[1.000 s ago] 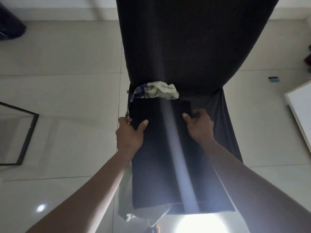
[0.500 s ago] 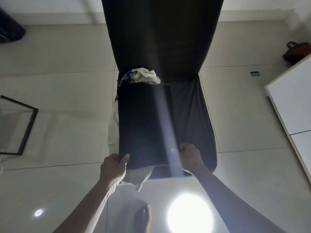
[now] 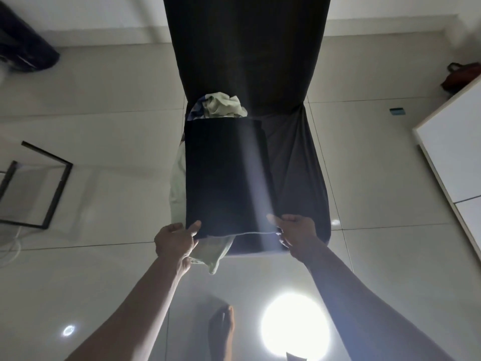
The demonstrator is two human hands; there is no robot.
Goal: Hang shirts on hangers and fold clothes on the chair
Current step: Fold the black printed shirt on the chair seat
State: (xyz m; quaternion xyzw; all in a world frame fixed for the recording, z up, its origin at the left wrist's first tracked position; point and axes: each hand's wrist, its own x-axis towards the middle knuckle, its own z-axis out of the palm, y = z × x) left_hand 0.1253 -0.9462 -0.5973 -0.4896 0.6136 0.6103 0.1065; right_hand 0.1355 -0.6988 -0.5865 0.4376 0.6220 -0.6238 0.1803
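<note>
A folded dark garment (image 3: 226, 175) lies flat on the left part of the dark-covered chair (image 3: 299, 165) seat. My left hand (image 3: 174, 241) pinches its near left corner, thumb on top. My right hand (image 3: 296, 233) pinches the near right corner, thumb on top and fingers curled beneath the edge. Crumpled light clothes (image 3: 221, 105) sit against the backrest behind the garment. A pale green cloth (image 3: 178, 188) lies under the dark garment, sticking out at the left and hanging off the seat's front edge.
A white cabinet (image 3: 455, 152) stands at the right, with a red bag (image 3: 463, 74) behind it. A black frame (image 3: 52, 188) lies on the tiled floor at the left. My bare foot (image 3: 221, 332) shows below, beside a bright lamp reflection (image 3: 295, 327).
Both hands slid from the far part of the dark garment back to its near edge. They now hold its near corners.
</note>
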